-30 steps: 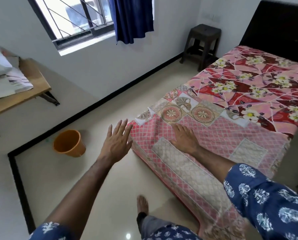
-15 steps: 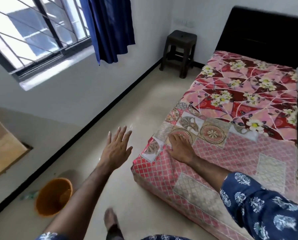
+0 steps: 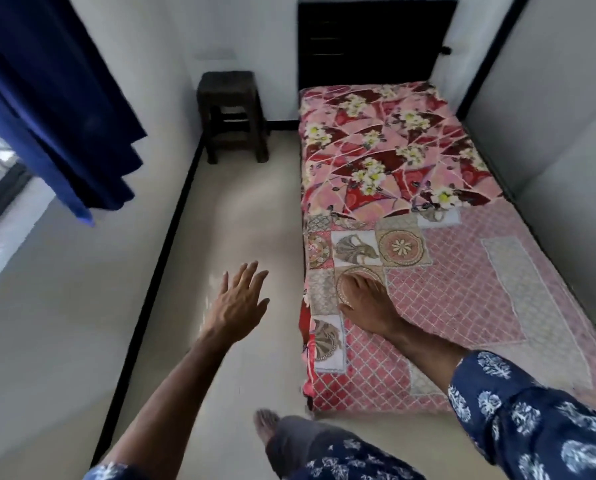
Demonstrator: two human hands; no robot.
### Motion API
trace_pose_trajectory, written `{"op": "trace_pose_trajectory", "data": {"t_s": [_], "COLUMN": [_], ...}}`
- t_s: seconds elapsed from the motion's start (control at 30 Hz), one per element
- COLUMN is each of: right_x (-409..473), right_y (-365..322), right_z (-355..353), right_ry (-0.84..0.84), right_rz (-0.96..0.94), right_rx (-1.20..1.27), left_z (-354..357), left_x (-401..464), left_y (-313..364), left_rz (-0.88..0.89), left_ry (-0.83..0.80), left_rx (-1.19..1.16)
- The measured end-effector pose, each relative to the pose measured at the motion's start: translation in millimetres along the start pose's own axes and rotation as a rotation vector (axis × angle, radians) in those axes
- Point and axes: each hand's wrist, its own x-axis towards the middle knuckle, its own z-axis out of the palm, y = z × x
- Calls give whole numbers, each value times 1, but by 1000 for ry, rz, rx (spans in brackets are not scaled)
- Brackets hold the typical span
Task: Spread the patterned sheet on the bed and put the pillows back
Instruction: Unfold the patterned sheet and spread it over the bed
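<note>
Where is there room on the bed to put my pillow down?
The whole far end of the bed, on the floral sheet below the dark headboard, is bare. The checked pink sheet toward the wall is free too. Only the near left edge is taken, where the right hand presses flat. The left hand hovers over the floor.

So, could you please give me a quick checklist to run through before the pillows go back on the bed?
1. Patterned sheet covers the foot half: ok.
2. Sheet reaches the headboard: not ok, the floral cover shows there.
3. Right hand flat on the sheet: ok.
4. Left hand free, open over the floor: ok.
5. Pillows in sight: not ok, none in view.
6. Far edge tucked: cannot tell.
</note>
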Motion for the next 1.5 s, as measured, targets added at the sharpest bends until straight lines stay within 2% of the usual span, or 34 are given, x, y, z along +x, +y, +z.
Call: {"op": "trace_pose_trajectory", "data": {"t_s": [0.13,0.3,0.43,0.53,0.67,0.87,1.03,1.2,1.33,1.4,1.5], "right_x": [37,92,134,153,175,227,305,393,438,451,460], "right_y": [-4,-1,-1,-1,3,7,3,18,24,21,9], "right_z": [12,33,44,44,43,69,100,116,138,148,161], "right_ry": [-17,-63,-97,-92,-42,-17,-68,22,11,17,51], "right_rz": [158,370,559,666,816,1065,1207,1357,1445,1503,1543], "right_rx": [71,206,353,456,591,717,758,846,853,849,800], "left_z": [5,15,20,12,14,74,158,226,255,268,280], "left_x": [75,170,279,351,435,554,642,688,697,696,684], "left_y": [-27,-60,-89,-77,-40,-15,-36,-52,-50,-49,-46], "left_rz": [120,317,493,522,652,815,723,610,609,637,724], "left_ry": [-51,-206,-254,-378,-520,-683,-872,-1051,-963,-1029,-1185], "left_rx": [-14,65,107,87,162,222,134,24,-104,-147,-67]}}
